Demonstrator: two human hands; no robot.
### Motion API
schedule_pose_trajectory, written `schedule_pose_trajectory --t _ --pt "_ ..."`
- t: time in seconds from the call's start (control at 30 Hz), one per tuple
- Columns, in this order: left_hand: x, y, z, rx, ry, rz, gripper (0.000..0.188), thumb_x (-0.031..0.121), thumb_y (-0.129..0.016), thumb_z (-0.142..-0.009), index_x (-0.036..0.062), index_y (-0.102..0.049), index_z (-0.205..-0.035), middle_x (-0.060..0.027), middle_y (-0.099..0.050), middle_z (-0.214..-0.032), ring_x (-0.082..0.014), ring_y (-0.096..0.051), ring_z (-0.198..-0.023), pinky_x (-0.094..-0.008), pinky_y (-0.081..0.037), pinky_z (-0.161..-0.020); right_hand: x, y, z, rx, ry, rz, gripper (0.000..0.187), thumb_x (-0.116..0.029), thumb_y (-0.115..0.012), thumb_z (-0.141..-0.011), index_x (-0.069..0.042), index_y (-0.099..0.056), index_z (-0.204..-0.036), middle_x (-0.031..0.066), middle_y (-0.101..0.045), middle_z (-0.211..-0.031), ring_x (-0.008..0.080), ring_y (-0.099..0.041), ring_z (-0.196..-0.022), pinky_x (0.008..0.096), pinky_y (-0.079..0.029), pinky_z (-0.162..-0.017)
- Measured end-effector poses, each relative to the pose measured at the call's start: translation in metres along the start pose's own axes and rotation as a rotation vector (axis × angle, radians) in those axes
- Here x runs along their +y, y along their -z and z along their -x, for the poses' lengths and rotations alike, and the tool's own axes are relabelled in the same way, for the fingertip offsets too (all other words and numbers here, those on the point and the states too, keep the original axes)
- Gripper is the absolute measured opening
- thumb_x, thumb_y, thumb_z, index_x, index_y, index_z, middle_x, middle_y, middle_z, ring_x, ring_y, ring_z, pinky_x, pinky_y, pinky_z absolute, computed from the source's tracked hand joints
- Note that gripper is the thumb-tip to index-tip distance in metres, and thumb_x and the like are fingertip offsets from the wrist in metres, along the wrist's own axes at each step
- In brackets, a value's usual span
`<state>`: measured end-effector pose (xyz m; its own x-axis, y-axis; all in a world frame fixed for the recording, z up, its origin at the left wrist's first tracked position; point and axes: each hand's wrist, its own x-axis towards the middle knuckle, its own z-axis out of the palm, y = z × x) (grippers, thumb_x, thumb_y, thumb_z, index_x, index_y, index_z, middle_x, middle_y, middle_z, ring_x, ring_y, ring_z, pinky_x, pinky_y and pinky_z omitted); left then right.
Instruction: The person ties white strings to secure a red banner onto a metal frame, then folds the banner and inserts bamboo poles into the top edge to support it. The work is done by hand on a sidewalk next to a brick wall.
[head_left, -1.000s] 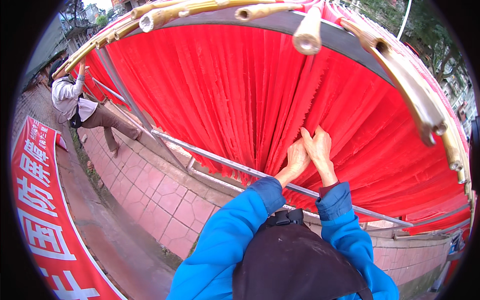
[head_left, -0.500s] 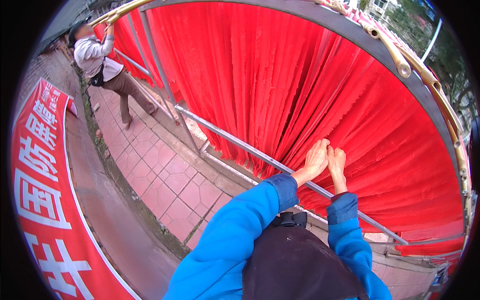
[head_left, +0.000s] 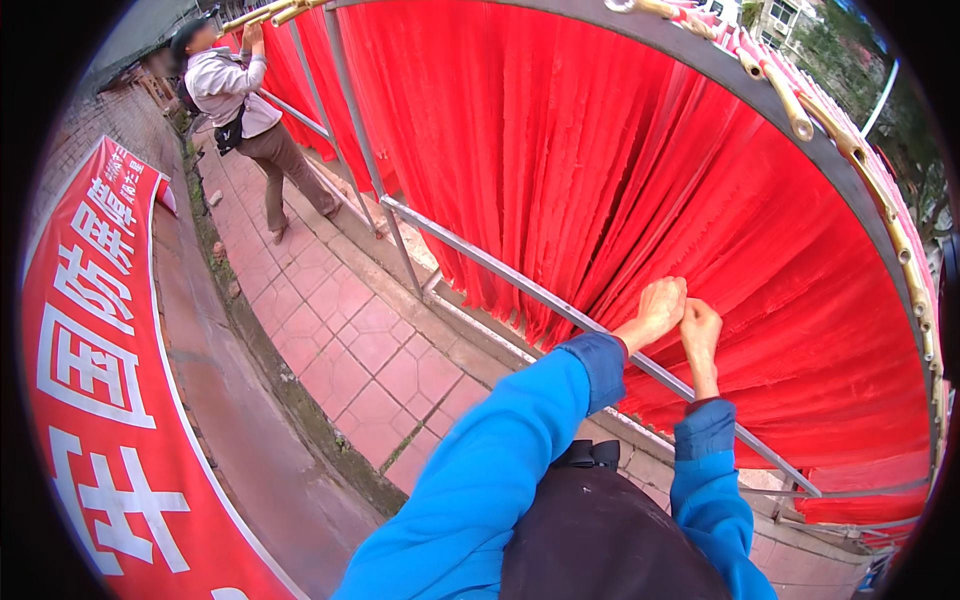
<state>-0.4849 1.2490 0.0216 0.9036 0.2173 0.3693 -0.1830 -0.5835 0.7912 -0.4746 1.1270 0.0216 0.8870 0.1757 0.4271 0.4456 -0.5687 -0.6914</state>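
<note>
Many long red sheets, thin and cloth-like with ragged edges, hang close together in front of me. My left hand is closed, fingers bent at the edge of one hanging sheet. Just right of it, my right hand is also closed, in a pinch at the same red material. The two hands are close together, past the grey metal rail. The backs of my hands hide most of what the fingertips grip.
Bamboo poles lie along the top of a grey metal frame, whose lower rail crosses below my hands. At the far left, a person reaches up to the poles. A red banner stands left of the pink-tiled path.
My view has turned slightly, shifting the scene right and a little down. My right hand has moved slightly lower relative to the left; both hands remain closed at the red sheets.
</note>
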Motion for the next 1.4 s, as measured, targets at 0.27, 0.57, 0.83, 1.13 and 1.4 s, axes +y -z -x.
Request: schedule_pose_trajectory --t 0.27,0.57,0.83,1.13,1.4 --pt "0.038 0.037 -0.012 -0.029 -0.224 0.237 0.056 0.004 -0.062 -0.078 0.0034 -0.041 -0.13 -0.0238 -0.053 -0.12 -0.0423 -0.052 -0.112 -0.0495 -0.046 -0.091 -0.078 0.025 -0.066 0.27 0.01 -0.294 0.036 -0.016 -0.065 -0.09 0.003 -0.058 -0.12 0.0125 -0.065 -0.09 0.0157 -0.061 -0.078 0.0291 -0.051 -0.069" --pt "0.043 0.063 -0.029 0.181 -0.269 0.318 0.041 0.004 -0.052 -0.086 -0.0011 -0.045 -0.127 -0.0237 -0.055 -0.117 -0.0407 -0.053 -0.111 -0.047 -0.045 -0.092 -0.069 0.005 -0.062 0.236 0.025 -0.256 0.019 -0.012 -0.057 -0.091 0.004 -0.067 -0.091 0.0105 -0.066 -0.081 0.017 -0.06 -0.076 0.0311 -0.049 -0.071" --pt "0.028 0.063 -0.034 0.147 -0.325 0.194 0.04 0.008 -0.059 -0.082 0.0024 -0.053 -0.122 -0.0201 -0.057 -0.116 -0.0372 -0.055 -0.109 -0.0432 -0.045 -0.094 -0.083 0.027 -0.07 0.56 0.056 -0.169 0.025 -0.017 -0.07 -0.086 0.001 -0.063 -0.101 0.0061 -0.063 -0.085 0.0127 -0.057 -0.075 0.0271 -0.048 -0.068" --pt "0.016 0.09 -0.044 -0.087 -0.25 0.309 0.031 0.008 -0.058 -0.087 0.0034 -0.058 -0.117 -0.0133 -0.063 -0.108 -0.0217 -0.062 -0.09 -0.0335 -0.05 -0.08 -0.081 0.008 -0.075 0.512 -0.051 0.153 0.021 -0.014 -0.062 -0.085 0.001 -0.057 -0.072 0.021 -0.051 -0.059 0.0142 -0.046 -0.051 0.0373 -0.038 -0.047" --pt "0.05 0.096 -0.071 0.297 -0.388 0.237 0.052 0.011 -0.074 -0.075 -0.0011 -0.05 -0.12 -0.0187 -0.056 -0.106 -0.0343 -0.054 -0.1 -0.0423 -0.044 -0.088 -0.079 0.019 -0.064 0.398 0.022 0.151 0.031 -0.017 -0.062 -0.089 0.002 -0.054 -0.065 0.017 -0.045 -0.052 0.0133 -0.043 -0.046 0.035 -0.034 -0.043"
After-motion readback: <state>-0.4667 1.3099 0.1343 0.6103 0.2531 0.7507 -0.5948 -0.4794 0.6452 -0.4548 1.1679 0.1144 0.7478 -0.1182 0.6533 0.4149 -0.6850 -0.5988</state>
